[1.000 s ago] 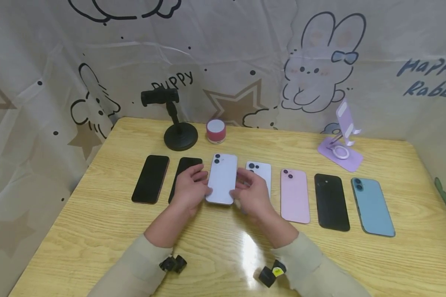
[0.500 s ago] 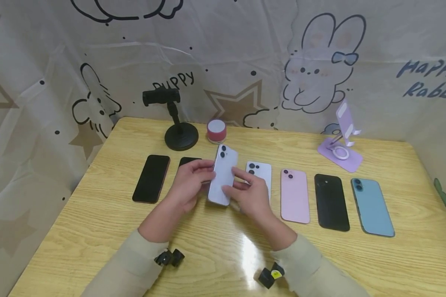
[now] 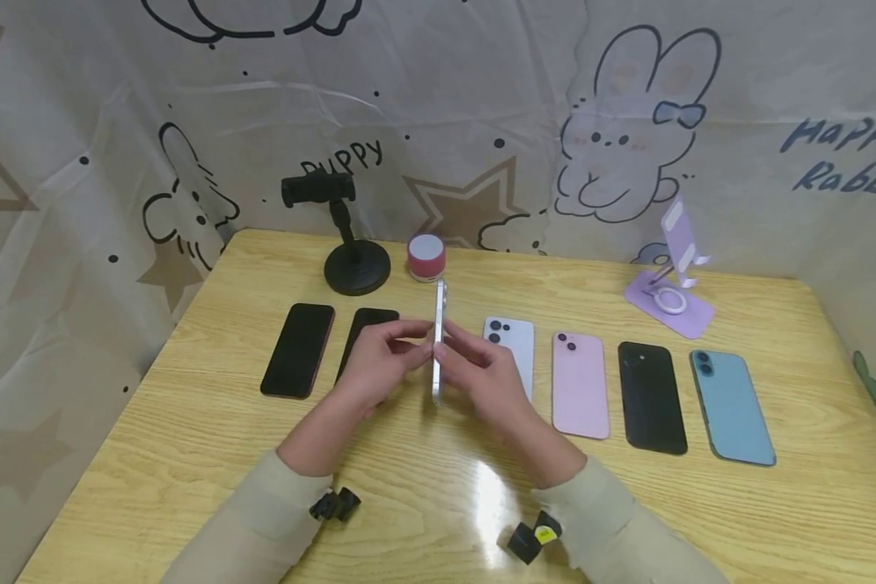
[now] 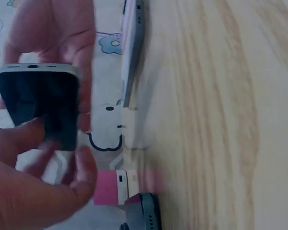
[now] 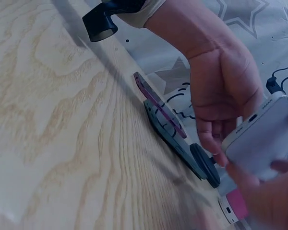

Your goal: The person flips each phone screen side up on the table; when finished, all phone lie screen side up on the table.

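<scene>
A white smartphone is held up over the table, edge-on in the head view. My left hand pinches its left side between thumb and fingers. My right hand grips it from the other side. In the left wrist view the phone's dark screen shows, with the left thumb across it. Its pale back and bottom port face the right wrist camera. Beside the left hand lies a black phone, partly covered by that hand. Behind the right hand lies a white phone, camera side up.
A black-screened phone lies at the left end of the row. To the right lie a pink phone, a black phone and a blue phone. Behind stand a black holder, a pink speaker-like cylinder and a purple phone stand.
The held phone has turned from its back facing up to standing edge-on, its screen now toward the left. Both hands have shifted their fingers along its sides.
</scene>
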Demonstrator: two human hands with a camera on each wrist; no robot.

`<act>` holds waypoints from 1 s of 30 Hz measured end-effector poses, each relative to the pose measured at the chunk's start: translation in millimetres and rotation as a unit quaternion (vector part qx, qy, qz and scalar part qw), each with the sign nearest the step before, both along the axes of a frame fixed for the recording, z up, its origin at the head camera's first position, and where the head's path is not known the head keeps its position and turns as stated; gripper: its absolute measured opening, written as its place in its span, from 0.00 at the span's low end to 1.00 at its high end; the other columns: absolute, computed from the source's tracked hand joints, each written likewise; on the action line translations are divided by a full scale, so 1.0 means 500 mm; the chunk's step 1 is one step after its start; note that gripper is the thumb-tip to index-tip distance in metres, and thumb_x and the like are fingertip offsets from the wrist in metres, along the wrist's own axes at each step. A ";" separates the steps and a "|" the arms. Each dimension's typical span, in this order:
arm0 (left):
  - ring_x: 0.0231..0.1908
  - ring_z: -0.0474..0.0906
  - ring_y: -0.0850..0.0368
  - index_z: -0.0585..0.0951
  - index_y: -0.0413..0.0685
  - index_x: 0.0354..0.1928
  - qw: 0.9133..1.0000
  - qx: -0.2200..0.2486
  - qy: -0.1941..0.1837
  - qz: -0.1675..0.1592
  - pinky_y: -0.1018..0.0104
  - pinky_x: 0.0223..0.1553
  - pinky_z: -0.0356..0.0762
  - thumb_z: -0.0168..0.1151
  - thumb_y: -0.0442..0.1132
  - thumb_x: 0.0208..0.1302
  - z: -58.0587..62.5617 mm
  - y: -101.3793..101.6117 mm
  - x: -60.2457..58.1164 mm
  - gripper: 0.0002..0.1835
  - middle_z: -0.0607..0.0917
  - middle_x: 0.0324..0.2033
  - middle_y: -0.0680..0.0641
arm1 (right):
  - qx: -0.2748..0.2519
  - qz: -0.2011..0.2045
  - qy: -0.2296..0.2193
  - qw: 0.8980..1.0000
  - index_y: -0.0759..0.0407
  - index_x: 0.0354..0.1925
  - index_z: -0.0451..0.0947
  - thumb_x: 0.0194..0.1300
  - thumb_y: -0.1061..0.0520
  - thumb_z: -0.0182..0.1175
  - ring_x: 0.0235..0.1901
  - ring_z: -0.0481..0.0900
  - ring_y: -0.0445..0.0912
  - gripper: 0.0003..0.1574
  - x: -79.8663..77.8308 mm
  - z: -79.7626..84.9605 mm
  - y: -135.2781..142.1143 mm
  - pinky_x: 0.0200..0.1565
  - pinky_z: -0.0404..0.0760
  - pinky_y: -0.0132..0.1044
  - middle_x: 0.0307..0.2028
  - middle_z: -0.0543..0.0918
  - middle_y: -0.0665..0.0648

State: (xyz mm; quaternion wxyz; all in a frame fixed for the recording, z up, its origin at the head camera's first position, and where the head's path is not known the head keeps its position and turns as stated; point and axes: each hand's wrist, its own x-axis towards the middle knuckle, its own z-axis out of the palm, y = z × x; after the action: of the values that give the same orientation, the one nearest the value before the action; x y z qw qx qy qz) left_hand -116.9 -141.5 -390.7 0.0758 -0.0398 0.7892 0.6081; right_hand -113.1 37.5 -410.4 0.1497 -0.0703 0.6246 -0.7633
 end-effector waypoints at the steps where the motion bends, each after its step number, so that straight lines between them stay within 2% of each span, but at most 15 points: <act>1: 0.46 0.80 0.50 0.81 0.46 0.61 1.000 -0.013 -0.004 0.003 0.59 0.40 0.78 0.69 0.37 0.66 -0.002 -0.001 0.000 0.21 0.81 0.55 0.47 | -0.010 0.011 0.006 1.000 0.56 0.70 0.71 0.71 0.53 0.63 0.57 0.78 0.54 0.31 0.000 0.001 0.001 0.53 0.79 0.48 0.64 0.75 0.64; 5: 0.48 0.80 0.51 0.78 0.44 0.64 0.999 -0.031 -0.020 0.013 0.59 0.41 0.79 0.69 0.40 0.66 -0.004 -0.003 -0.001 0.25 0.80 0.55 0.45 | -0.066 0.064 0.007 0.996 0.62 0.73 0.63 0.77 0.56 0.54 0.62 0.73 0.55 0.31 0.001 0.005 0.007 0.58 0.74 0.52 0.68 0.68 0.66; 9: 0.47 0.81 0.50 0.80 0.44 0.61 0.999 -0.014 -0.015 0.024 0.58 0.44 0.80 0.70 0.39 0.65 -0.001 -0.003 -0.004 0.23 0.83 0.49 0.44 | -0.091 0.082 -0.013 0.992 0.62 0.74 0.61 0.80 0.57 0.48 0.63 0.72 0.55 0.29 -0.001 0.010 0.012 0.56 0.76 0.51 0.69 0.68 0.63; 13: 0.46 0.80 0.50 0.80 0.43 0.60 0.998 0.011 -0.018 0.059 0.61 0.47 0.79 0.71 0.36 0.63 0.000 -0.002 -0.005 0.23 0.82 0.46 0.44 | -0.041 0.052 0.000 0.998 0.59 0.71 0.68 0.78 0.61 0.50 0.57 0.78 0.55 0.27 -0.004 0.013 0.015 0.49 0.81 0.51 0.64 0.75 0.62; 16: 0.44 0.79 0.49 0.81 0.43 0.59 0.996 0.020 -0.025 0.085 0.63 0.46 0.79 0.72 0.34 0.61 -0.002 -0.002 -0.007 0.23 0.82 0.45 0.43 | 0.011 0.013 0.008 1.000 0.59 0.67 0.74 0.74 0.65 0.56 0.49 0.83 0.54 0.25 -0.006 0.013 0.017 0.45 0.83 0.51 0.57 0.79 0.63; 20: 0.42 0.79 0.49 0.82 0.42 0.58 0.995 0.012 -0.023 0.100 0.65 0.42 0.79 0.72 0.29 0.60 -0.008 -0.003 -0.010 0.23 0.81 0.45 0.42 | 0.058 -0.041 -0.012 0.997 0.62 0.63 0.77 0.67 0.69 0.62 0.40 0.85 0.51 0.26 -0.009 0.005 0.017 0.43 0.84 0.53 0.52 0.79 0.64; 25: 0.42 0.78 0.50 0.82 0.40 0.58 0.995 -0.021 -0.021 0.097 0.63 0.42 0.77 0.69 0.26 0.60 -0.021 -0.001 -0.015 0.22 0.81 0.44 0.42 | 0.087 -0.073 -0.033 0.993 0.61 0.63 0.77 0.63 0.72 0.63 0.42 0.86 0.51 0.30 -0.012 -0.009 0.016 0.42 0.84 0.50 0.53 0.79 0.63; 30: 0.47 0.77 0.48 0.82 0.37 0.57 0.995 -0.047 -0.017 0.091 0.58 0.49 0.78 0.66 0.23 0.59 -0.029 0.000 -0.017 0.22 0.82 0.44 0.41 | 0.096 -0.066 -0.038 0.992 0.63 0.63 0.76 0.61 0.71 0.63 0.44 0.85 0.53 0.31 -0.013 -0.012 0.016 0.43 0.84 0.46 0.54 0.78 0.63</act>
State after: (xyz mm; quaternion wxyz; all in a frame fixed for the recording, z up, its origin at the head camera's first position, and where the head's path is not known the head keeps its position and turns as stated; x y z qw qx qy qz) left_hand -125.5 -141.4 -405.2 0.0317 -0.1253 0.8086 0.5740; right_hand -119.4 45.2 -416.2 0.1283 0.0151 0.6920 -0.7103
